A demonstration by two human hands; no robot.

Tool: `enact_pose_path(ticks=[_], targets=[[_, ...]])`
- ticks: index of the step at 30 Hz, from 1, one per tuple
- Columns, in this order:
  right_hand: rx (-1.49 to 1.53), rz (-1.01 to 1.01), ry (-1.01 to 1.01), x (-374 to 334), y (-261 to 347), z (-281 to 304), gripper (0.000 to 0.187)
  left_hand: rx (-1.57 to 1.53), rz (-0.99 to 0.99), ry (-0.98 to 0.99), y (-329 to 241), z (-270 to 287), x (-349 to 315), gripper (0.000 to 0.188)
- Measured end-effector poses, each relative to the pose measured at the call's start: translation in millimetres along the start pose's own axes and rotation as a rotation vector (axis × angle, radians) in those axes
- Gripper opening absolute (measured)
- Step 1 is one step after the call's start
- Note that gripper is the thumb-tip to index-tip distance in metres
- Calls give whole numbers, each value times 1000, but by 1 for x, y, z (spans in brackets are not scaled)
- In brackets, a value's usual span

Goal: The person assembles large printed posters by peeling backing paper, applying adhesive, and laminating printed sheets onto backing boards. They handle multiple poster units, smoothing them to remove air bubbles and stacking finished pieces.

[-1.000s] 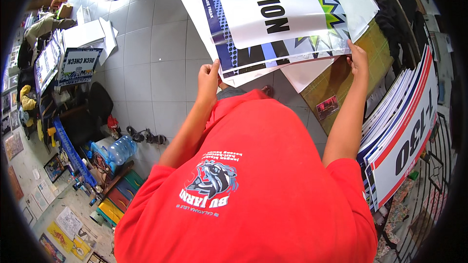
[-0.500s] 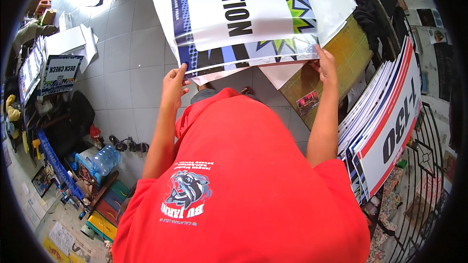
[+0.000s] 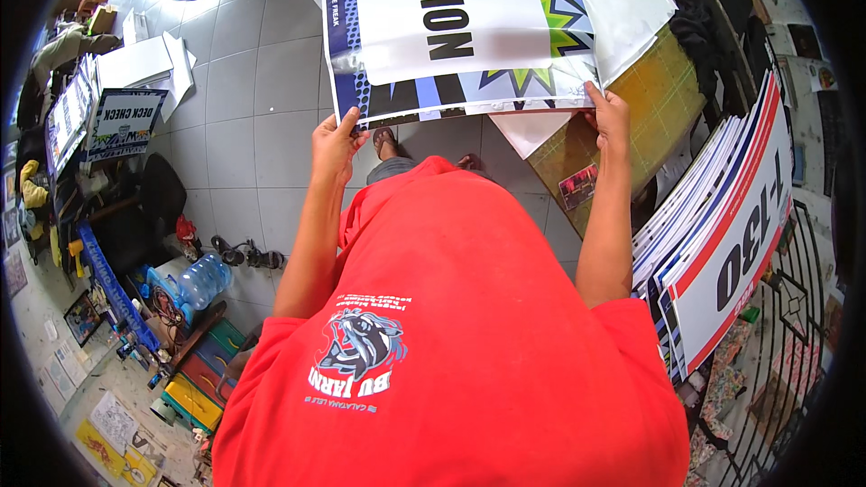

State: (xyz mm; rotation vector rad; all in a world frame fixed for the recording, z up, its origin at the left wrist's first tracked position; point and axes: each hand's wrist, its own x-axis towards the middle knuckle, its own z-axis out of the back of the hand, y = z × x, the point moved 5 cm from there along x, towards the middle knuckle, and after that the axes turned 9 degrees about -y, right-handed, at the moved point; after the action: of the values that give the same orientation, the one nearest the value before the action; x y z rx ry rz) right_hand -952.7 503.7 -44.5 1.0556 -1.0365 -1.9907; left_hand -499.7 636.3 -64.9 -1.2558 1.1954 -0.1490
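A large printed poster sheet (image 3: pixel 451 0), white in the middle with blue, black and green patterns at its border, stretches out in front of me. My left hand (image 3: pixel 337 142) pinches its near left corner, thumb on top. At the near right corner my right hand (image 3: pixel 610 117) grips the same sheet, thumb above and fingers underneath. The near edge hangs between both hands, past the cutting mat. White sheets (image 3: pixel 622 4) lie beneath and to the right of the poster. Its far end runs out of the picture.
A worn yellow-green cutting mat (image 3: pixel 636 117) covers the table at right, with a small dark card (image 3: pixel 578 186) on it. Stacked printed boards (image 3: pixel 735 243) lean at far right. At left stand more printed boards (image 3: pixel 124 126), a blue water jug (image 3: pixel 206 280) and dark sandals (image 3: pixel 248 254).
Both hands still hold the near corners. The sheet's near edge has straightened, and the sheet beneath no longer shows along it at the left. The whole view has shifted slightly.
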Motion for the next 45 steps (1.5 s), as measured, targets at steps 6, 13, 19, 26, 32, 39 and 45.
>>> enact_pose_path(ticks=[6, 13, 19, 26, 32, 39, 45], targets=[[24, -1, 11, -3, 4, -1, 20, -13, -17, 1, 1, 0, 4, 14], [89, -30, 41, -4, 2, 0, 16, -6, 7, 44, 0, 1, 6, 14], [316, -59, 43, -10, 1, 4, 17, 19, -36, -6, 0, -2, 2, 12], [377, -69, 41, -9, 0, 8, 13, -75, -64, -62, -4, -4, -5, 17], [413, -34, 60, 6, -20, 11, 12, -142, -67, -105, 8, 5, 1, 22], [416, -33, 47, 6, -22, 14, 10, -185, -4, -46, 5, 2, -2, 21], [407, -41, 74, 4, -16, 14, 10, -214, 22, -77, 0, 4, -11, 11]])
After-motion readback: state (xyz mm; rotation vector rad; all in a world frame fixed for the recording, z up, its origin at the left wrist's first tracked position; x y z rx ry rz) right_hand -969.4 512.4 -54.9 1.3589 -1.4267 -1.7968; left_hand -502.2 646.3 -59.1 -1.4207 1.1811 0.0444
